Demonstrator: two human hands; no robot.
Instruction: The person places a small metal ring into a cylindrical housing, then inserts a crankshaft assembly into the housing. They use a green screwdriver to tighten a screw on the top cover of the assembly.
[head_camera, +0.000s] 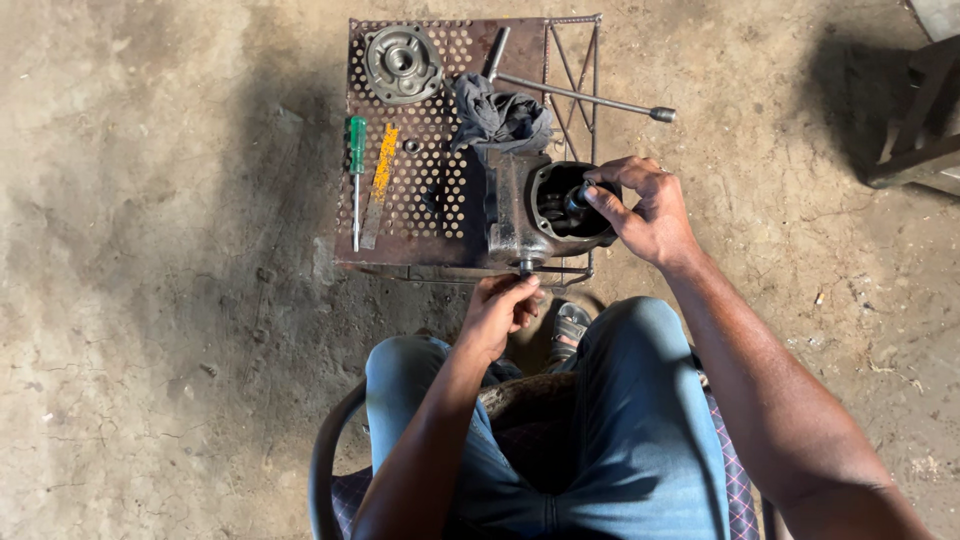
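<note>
A grey cast-metal housing (518, 210) with a round open bore lies on a rusty perforated metal stand (400, 200). My right hand (645, 212) rests on the rim of the bore, its fingers pinching a small dark part (578, 196) inside the opening. Below the housing, my left hand (497, 312) grips the short shaft end (527, 265) that sticks out of its near side. I sit on a chair with my knees just under the stand.
On the stand lie a round metal flange cover (401, 62), a green-handled screwdriver (356, 170), an orange-flecked flat file (379, 185), a dark rag (500, 115) and a long T-bar wrench (580, 95). Bare concrete floor all around; a dark metal frame (920, 120) stands at the right edge.
</note>
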